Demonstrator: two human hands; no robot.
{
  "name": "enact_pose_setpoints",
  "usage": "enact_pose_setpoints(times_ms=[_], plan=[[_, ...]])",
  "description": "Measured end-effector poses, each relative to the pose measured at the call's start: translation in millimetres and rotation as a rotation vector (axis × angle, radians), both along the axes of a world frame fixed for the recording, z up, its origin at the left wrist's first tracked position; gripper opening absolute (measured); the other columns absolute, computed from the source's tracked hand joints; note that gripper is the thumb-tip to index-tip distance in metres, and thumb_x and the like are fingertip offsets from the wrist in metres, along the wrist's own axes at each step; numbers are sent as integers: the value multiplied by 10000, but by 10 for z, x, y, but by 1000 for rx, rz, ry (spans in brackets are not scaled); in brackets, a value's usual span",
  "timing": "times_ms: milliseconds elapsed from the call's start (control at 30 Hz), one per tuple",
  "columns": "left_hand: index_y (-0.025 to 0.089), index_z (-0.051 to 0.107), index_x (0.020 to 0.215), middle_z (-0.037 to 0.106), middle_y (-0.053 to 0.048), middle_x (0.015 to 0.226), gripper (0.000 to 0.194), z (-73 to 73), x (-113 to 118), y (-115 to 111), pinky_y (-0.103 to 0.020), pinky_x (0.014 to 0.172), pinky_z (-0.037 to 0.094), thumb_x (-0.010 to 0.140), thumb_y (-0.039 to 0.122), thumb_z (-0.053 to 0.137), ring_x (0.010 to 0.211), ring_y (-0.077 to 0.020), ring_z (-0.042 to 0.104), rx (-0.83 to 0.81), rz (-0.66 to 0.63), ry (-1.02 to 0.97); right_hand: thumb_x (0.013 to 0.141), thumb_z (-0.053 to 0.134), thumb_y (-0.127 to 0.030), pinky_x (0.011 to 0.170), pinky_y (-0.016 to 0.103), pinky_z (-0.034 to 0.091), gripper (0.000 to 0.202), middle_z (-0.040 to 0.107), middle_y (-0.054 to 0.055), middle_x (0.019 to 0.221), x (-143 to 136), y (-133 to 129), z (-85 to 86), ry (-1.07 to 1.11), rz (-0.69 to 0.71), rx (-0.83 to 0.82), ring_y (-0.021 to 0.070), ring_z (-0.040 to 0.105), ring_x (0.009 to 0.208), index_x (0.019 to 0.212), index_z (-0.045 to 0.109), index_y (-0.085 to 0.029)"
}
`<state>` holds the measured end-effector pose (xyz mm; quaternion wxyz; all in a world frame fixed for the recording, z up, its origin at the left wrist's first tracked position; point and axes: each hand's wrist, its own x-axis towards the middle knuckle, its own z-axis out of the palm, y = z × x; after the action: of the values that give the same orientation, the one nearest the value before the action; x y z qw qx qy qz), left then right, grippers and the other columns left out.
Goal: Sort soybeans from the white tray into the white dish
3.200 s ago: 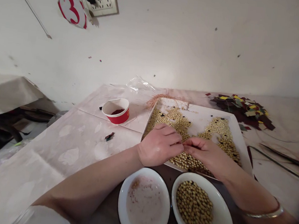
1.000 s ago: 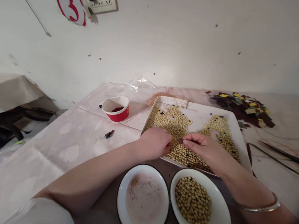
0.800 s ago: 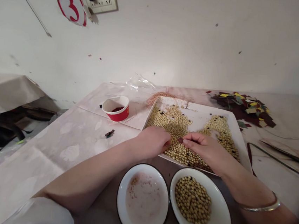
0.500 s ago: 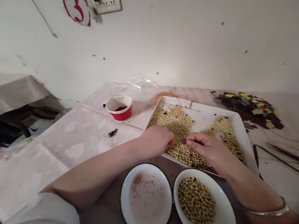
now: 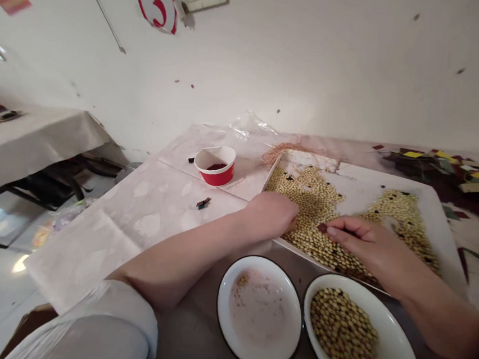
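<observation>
My left hand is curled closed at the near left edge of a white tray. Its fingertips are turned away, so whatever they grip, if anything, is hidden. Facing it over the tray, my right hand pinches a small dark red piece between thumb and fingers. Pale yellow bead-like grains with a few dark ones cover much of the tray. Close in front of me are a white bowl with reddish residue and a second white bowl partly filled with larger tan beads.
A red-and-white paper cup with dark red contents stands left of the tray. Small dark scraps lie on the tablecloth. Clear plastic and pinkish strands sit behind. Coloured slips are heaped at back right.
The camera view has swung left, so the tray, bowls and hands appear farther right. Both hands keep nearly the same place at the tray, the dark red piece still in my right fingers.
</observation>
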<state>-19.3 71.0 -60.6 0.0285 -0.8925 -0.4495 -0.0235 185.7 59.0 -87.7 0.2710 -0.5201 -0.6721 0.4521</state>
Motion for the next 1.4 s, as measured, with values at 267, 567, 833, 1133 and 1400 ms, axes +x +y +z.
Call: enact_pose_setpoints(times_ms=[267, 567, 833, 1133, 1400], plan=[[172, 611, 817, 601, -43, 858, 269, 82, 103, -116, -325, 740, 402, 914, 289, 389, 826, -182, 528, 352, -200, -248, 772, 559, -418, 748, 346, 378, 179, 658, 47, 801, 9, 1, -15, -4, 26, -33, 227, 557, 792, 801, 633, -258], [199, 609, 835, 573, -38, 876, 345, -9, 104, -103, -319, 718, 373, 955, 309, 305, 864, -176, 494, 426, -355, -247, 721, 619, -385, 800, 349, 387, 63, 665, 62, 864, -1, -49, 84, 46, 84, -75, 220, 568, 831, 743, 668, -351], [184, 615, 821, 579, -47, 876, 380, -50, 114, -70, -310, 770, 389, 949, 357, 301, 830, -165, 493, 403, -398, -255, 745, 593, -384, 776, 353, 380, 72, 664, 53, 860, 67, -11, -12, -7, 91, -58, 205, 563, 801, 759, 656, -351], [155, 623, 812, 621, -48, 757, 257, -7, 131, -60, -312, 717, 456, 906, 303, 436, 753, -168, 544, 379, -436, -375, 772, 547, -343, 677, 306, 398, 172, 613, 15, 721, 19, -22, 96, 20, 123, 28, 177, 535, 707, 776, 628, -192], [180, 611, 921, 638, -50, 886, 136, 84, 108, -17, -345, 793, 478, 858, 182, 491, 855, -177, 565, 276, -419, -419, 756, 558, -286, 565, 235, 348, 128, 537, -27, 638, 8, 37, 165, 151, 102, 5, 102, 448, 581, 740, 603, -168]])
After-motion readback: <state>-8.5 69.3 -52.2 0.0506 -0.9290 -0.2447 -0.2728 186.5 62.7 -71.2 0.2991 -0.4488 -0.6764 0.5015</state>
